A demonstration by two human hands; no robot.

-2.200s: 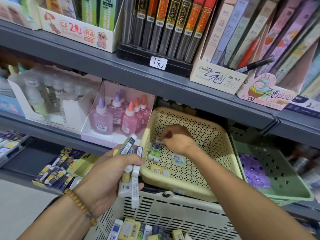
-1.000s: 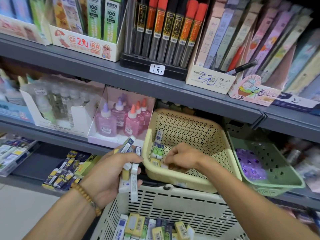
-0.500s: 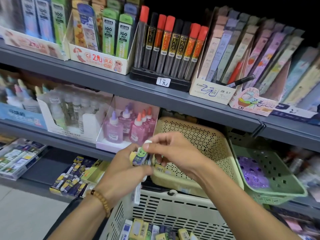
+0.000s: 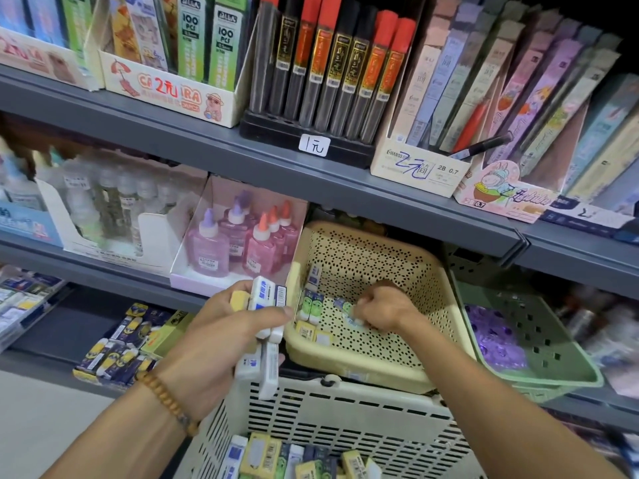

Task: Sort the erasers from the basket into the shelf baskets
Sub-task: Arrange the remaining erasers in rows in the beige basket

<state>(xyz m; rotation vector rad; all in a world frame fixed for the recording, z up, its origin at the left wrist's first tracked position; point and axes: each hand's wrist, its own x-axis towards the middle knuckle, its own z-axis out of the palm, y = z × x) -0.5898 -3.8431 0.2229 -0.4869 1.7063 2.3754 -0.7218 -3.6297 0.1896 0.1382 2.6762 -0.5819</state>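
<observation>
A person stocks a stationery shop's grey shelving [image 4: 345, 188], working between a white slatted basket [image 4: 345, 420] at the bottom of the view and a cream perforated shelf basket [image 4: 397, 281] tilted forward on the middle shelf. Just right of it sits a green shelf basket [image 4: 539, 344] holding purple packets. The left hand [image 4: 221, 344], a beaded bracelet [image 4: 166, 399] at the wrist, grips a fistful of sleeved erasers [image 4: 264, 326] stood on end just outside the cream basket's left wall. The right hand [image 4: 387, 311] reaches inside that basket, fingers curled down over a small blue-printed eraser [image 4: 345, 307] on the floor; whether it is pinched or only touched cannot be told. More erasers stand along the basket's left wall, among them a green-faced pair [image 4: 311, 305] and yellow ones [image 4: 313, 331], and a loose jumble remains in the white basket below. These blocks look light, firm and slightly rubbery, with slick paper sleeves, so they are best pinched across the short sides rather than by the sleeve, which could slide off. The bundle in the left hand looks loosely stacked and could spill. A pink carton of glue bottles [image 4: 242, 243] stands close on the left, and the overhanging upper shelf of lead tubes [image 4: 332, 63] limits headroom over the cream basket
</observation>
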